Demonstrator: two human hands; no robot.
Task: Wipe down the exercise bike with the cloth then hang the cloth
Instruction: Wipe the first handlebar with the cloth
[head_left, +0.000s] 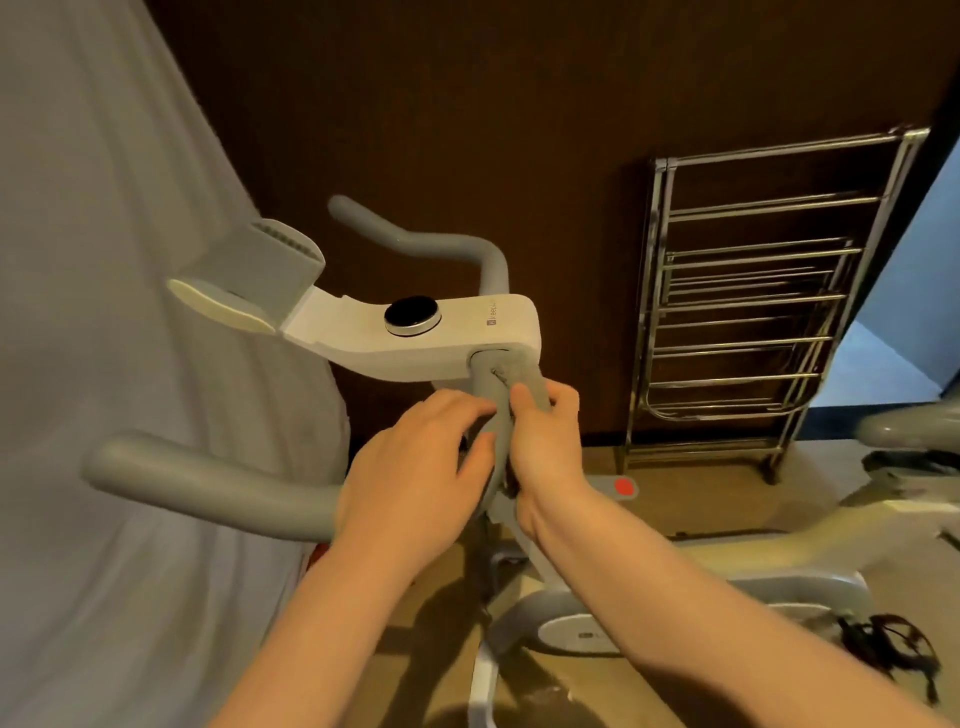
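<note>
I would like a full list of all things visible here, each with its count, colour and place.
exercise bike: one, white and grey, centre
round knob: one, black with silver rim, on top of the bike's white console
cloth: one, grey, wrapped on the handlebar stem under the console
metal rack: one, silver, folded, leaning on the brown wall at right
sheet: one, pale grey, hanging at left
cable: one, black, on the floor at lower right
left hand: one, holds the stem
right hand: one, grips the cloth

Sheet (104, 364) crowds left; rack (753, 291) stands right.
</note>
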